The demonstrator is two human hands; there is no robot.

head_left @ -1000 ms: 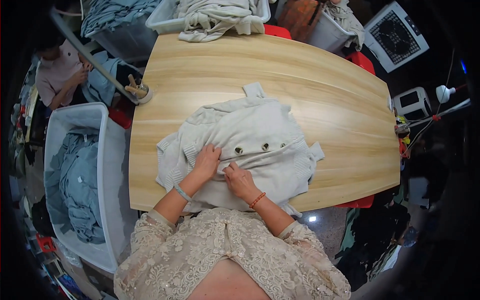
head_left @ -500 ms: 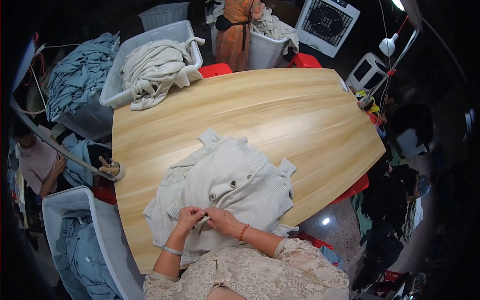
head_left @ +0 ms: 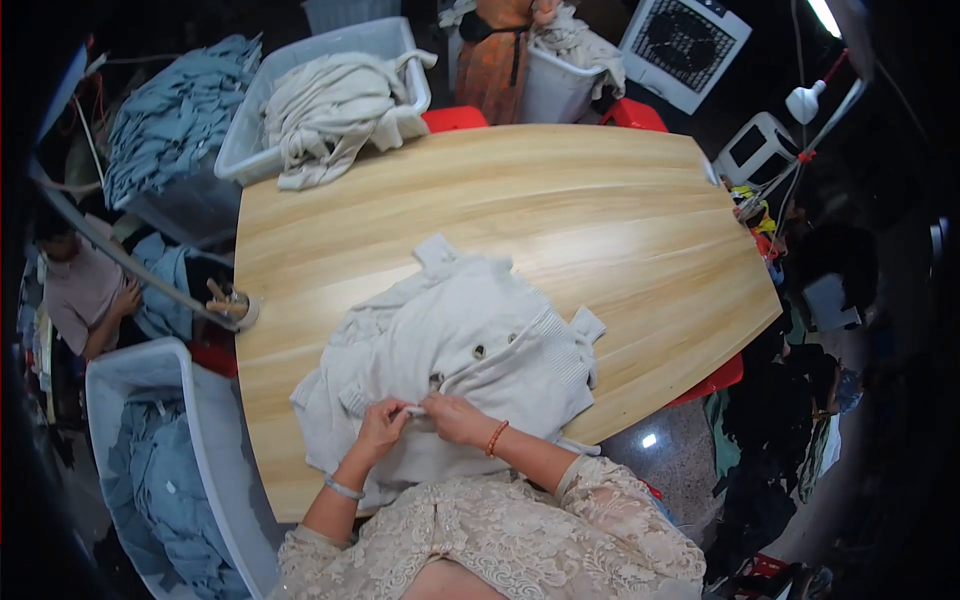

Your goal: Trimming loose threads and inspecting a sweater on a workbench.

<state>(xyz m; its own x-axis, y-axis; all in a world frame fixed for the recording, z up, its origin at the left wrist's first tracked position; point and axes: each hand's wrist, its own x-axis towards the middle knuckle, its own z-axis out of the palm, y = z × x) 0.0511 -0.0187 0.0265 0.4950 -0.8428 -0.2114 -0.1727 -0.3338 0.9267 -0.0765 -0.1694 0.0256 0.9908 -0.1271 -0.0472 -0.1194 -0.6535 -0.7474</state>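
Observation:
An off-white knitted cardigan (head_left: pixel 430 320) with ribbed edges and dark buttons lies spread at the near side of the wooden table (head_left: pixel 620 220). My left hand (head_left: pixel 382 425) pinches a fold of its front edge between closed fingers. Close beside it, my right hand (head_left: pixel 455 415) grips the same edge, just below a button (head_left: pixel 436 381). A short strip of cloth shows between the fingertips. Whether a button sits under the fingers is hidden.
A grey bin of off-white knitwear (head_left: pixel 340 100) stands against the table's far left corner. Blue garments fill bins (head_left: pixel 180 490) on the left. Near the left edge stands a small holder with wooden-handled tools (head_left: pixel 235 305). Two other people are around the table.
My hands have drawn slightly apart along the cardigan's edge, baring a strip of cloth between them. The whole view has shifted a little.

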